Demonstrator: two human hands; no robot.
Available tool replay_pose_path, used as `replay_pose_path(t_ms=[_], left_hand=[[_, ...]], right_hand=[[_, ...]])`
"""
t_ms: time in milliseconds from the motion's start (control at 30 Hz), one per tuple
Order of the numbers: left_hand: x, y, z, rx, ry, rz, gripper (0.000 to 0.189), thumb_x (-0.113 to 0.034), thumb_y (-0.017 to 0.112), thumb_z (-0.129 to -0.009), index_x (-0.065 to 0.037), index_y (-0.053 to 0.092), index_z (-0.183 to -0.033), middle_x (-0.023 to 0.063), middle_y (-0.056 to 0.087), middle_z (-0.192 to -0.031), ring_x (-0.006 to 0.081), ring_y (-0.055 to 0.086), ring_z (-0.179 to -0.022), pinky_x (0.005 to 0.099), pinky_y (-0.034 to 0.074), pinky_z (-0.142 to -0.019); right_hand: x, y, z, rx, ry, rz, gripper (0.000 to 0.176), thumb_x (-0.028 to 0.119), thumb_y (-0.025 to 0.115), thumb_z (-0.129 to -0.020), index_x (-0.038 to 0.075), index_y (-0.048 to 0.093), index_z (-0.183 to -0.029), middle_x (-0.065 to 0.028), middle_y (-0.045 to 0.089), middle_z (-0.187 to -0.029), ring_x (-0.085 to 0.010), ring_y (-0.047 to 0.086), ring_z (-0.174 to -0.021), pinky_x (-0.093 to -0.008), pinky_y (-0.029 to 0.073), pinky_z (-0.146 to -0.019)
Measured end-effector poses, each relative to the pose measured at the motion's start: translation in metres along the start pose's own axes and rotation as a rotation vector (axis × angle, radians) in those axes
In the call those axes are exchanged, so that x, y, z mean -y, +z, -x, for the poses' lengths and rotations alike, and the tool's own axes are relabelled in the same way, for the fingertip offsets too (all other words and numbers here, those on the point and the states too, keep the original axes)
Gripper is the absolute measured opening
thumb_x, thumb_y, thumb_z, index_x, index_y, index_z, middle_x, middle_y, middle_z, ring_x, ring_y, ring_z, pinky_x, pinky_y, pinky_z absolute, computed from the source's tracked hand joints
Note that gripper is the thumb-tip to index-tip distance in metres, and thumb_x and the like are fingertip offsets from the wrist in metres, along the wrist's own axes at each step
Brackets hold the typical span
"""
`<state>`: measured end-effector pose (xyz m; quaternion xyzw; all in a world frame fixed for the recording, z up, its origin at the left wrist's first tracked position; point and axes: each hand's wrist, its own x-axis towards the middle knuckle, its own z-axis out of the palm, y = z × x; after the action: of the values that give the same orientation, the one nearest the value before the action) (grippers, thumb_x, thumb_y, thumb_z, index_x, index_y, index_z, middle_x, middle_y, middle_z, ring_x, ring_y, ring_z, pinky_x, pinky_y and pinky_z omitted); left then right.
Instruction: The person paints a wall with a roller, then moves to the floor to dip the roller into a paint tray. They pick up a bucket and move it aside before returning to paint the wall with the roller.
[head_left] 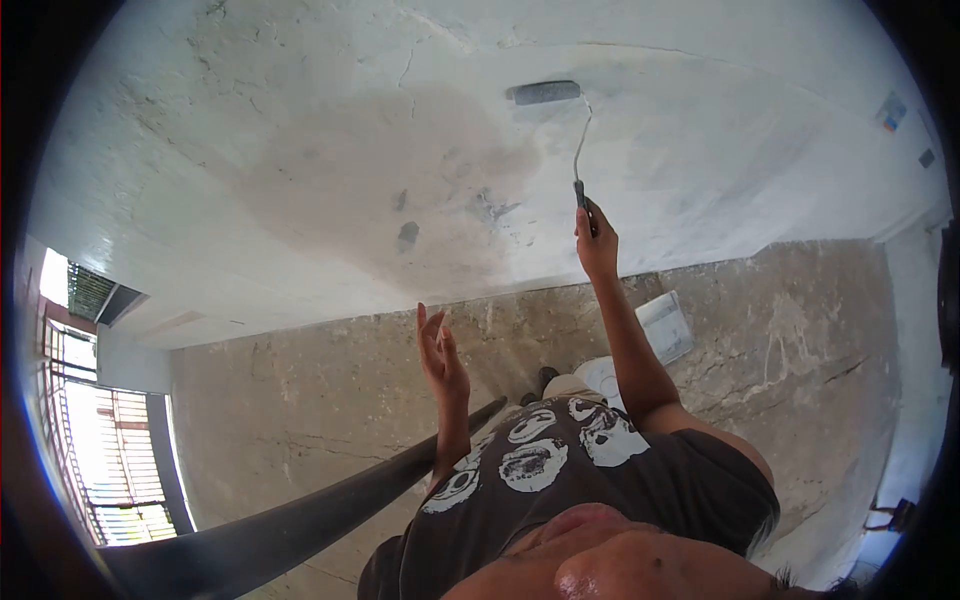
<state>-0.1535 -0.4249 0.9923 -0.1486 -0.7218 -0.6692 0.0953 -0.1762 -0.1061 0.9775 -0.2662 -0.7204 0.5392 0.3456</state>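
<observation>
A paint roller (546, 92) lies against the pale wall (700, 130) in the upper middle of the head view, its grey sleeve level and its thin metal rod running down to a dark handle. My right hand (597, 240) is wrapped round that handle. Left of it, my left hand (441, 352) is raised with its fingers apart, holding nothing, near the wall's lower edge. A large darker, brownish patch (370, 190) with several grey marks covers part of the wall to the left of the roller.
Below the wall spreads a worn, cracked floor (300, 400). A white rectangular object (665, 327) and a round white one (600, 378) stand beside my right arm. A dark strap-like object (290, 520) crosses the lower left. A barred window (115, 450) is at far left.
</observation>
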Motion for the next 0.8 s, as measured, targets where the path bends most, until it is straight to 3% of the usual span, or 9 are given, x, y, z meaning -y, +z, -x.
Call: replay_pose_path(t_ms=[33, 100, 333, 400, 433, 500, 533, 600, 800], left_hand=[[0.002, 0.008, -0.008, 0.007, -0.019, 0.014, 0.036, -0.027, 0.050, -0.104, -0.001, 0.055, -0.127, 0.0179, 0.030, -0.158, 0.0283, 0.043, -0.135, 0.0431, 0.039, -0.105], [0.001, 0.020, -0.016, 0.019, -0.023, 0.013, 0.036, -0.027, 0.050, -0.104, -0.001, 0.054, -0.128, 0.0180, 0.030, -0.158, 0.0277, 0.045, -0.133, 0.0426, 0.039, -0.105], [-0.005, 0.048, -0.049, 0.059, -0.032, 0.016, 0.040, -0.024, 0.050, -0.104, 0.001, 0.049, -0.135, 0.0162, 0.038, -0.153, 0.0247, 0.051, -0.126, 0.0409, 0.040, -0.104], [-0.005, 0.054, -0.059, 0.059, -0.036, 0.020, 0.040, -0.024, 0.050, -0.104, 0.001, 0.049, -0.136, 0.0156, 0.041, -0.150, 0.0239, 0.052, -0.124, 0.0403, 0.040, -0.104], [-0.004, 0.057, -0.064, 0.061, -0.032, 0.025, 0.041, -0.024, 0.050, -0.104, 0.001, 0.048, -0.137, 0.0151, 0.044, -0.147, 0.0232, 0.053, -0.122, 0.0398, 0.040, -0.104], [-0.007, 0.062, -0.071, 0.062, -0.031, 0.039, 0.041, -0.023, 0.050, -0.104, 0.000, 0.047, -0.138, 0.0146, 0.047, -0.143, 0.0222, 0.053, -0.120, 0.0387, 0.039, -0.104], [-0.008, 0.065, -0.075, 0.061, -0.026, 0.052, 0.042, -0.022, 0.050, -0.104, -0.001, 0.047, -0.139, 0.0142, 0.050, -0.139, 0.0213, 0.054, -0.118, 0.0377, 0.039, -0.104], [-0.001, 0.066, -0.082, 0.078, -0.012, 0.051, 0.044, -0.022, 0.050, -0.104, -0.001, 0.045, -0.142, 0.0134, 0.054, -0.133, 0.0205, 0.054, -0.118, 0.0366, 0.039, -0.104], [0.010, 0.061, -0.087, 0.147, -0.066, 0.048, 0.048, -0.023, 0.050, -0.104, -0.003, 0.041, -0.146, 0.0107, 0.061, -0.118, 0.0184, 0.056, -0.114, 0.0345, 0.041, -0.101]], right_hand=[[-0.004, 0.002, -0.007, 0.005, -0.001, -0.005, 0.039, 0.031, 0.057, -0.099, 0.003, 0.061, -0.127, -0.0078, 0.064, -0.073, -0.0144, 0.061, -0.064, -0.0288, 0.050, -0.062], [-0.007, 0.003, -0.014, -0.078, -0.206, -0.024, 0.037, 0.029, 0.057, -0.100, 0.005, 0.061, -0.128, -0.0004, 0.055, -0.066, -0.0065, 0.046, -0.056, -0.0241, 0.040, -0.052], [0.060, -0.022, -0.027, -0.077, -0.284, 0.069, 0.040, 0.030, 0.058, -0.100, 0.004, 0.060, -0.130, -0.0073, 0.060, -0.070, -0.0078, 0.049, -0.059, -0.0249, 0.043, -0.056], [0.060, -0.022, -0.025, -0.062, -0.288, 0.070, 0.038, 0.030, 0.055, -0.101, 0.005, 0.057, -0.129, -0.0119, 0.061, -0.070, -0.0172, 0.058, -0.057, -0.0321, 0.047, -0.056], [0.054, -0.021, -0.024, -0.061, -0.287, 0.072, 0.038, 0.030, 0.055, -0.101, 0.005, 0.057, -0.129, -0.0119, 0.061, -0.070, -0.0172, 0.058, -0.057, -0.0321, 0.047, -0.056], [0.028, -0.014, -0.016, 0.086, -0.012, 0.303, 0.032, 0.028, 0.050, -0.101, 0.009, 0.051, -0.127, -0.0224, 0.069, -0.087, -0.0419, 0.068, -0.083, -0.0488, 0.053, -0.070], [0.009, -0.009, -0.009, 0.081, -0.018, 0.305, 0.032, 0.028, 0.050, -0.101, 0.009, 0.051, -0.127, -0.0224, 0.069, -0.087, -0.0419, 0.068, -0.083, -0.0488, 0.053, -0.070], [-0.023, 0.002, 0.003, 0.071, -0.014, 0.305, 0.025, 0.029, 0.046, -0.103, 0.008, 0.048, -0.117, -0.0207, 0.064, -0.074, -0.0465, 0.064, -0.074, -0.0521, 0.048, -0.058], [0.049, -0.005, -0.011, 0.045, -0.083, 0.262, 0.023, 0.029, 0.043, -0.105, 0.008, 0.049, -0.112, -0.0207, 0.063, -0.073, -0.0463, 0.063, -0.070, -0.0532, 0.045, -0.057]])
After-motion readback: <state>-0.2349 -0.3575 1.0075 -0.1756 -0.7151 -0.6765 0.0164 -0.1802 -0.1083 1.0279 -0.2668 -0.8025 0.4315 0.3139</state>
